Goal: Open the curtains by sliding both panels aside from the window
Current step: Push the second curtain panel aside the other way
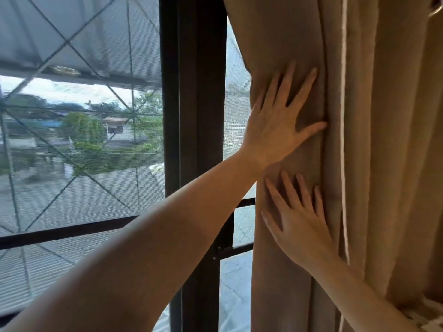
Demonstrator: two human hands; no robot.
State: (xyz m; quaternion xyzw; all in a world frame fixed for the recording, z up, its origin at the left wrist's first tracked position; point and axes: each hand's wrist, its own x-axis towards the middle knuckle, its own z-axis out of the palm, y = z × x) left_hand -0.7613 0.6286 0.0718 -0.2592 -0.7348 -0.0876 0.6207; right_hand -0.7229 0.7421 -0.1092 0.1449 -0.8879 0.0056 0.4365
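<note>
Beige fabric fills the right side of the view: the curtain panel point(359, 164) hangs bunched in vertical folds at the right of the window point(81, 140), its leading edge just right of the dark window frame point(194, 116). A pale hem line point(344, 140) runs down one fold.

Both hands lie flat on the gathered cloth near that leading edge. The left hand point(275, 121) is the upper one, its arm reaching in from the lower left across the frame. Its fingers point(309, 80) are spread wide and point up and to the right, with the thumb stretched toward a deep fold; the palm presses on the fabric and nothing is gripped. The right hand point(299, 224) sits just below it, coming in from the lower right, fingers splayed and pointing up and to the left, also laid open against the cloth without closing on it. The curtain lies under the palms and fingertips of both hands, not between them.

Left of the frame the glass is uncovered, showing a mesh screen with diagonal wires, trees, a street and low buildings.
</note>
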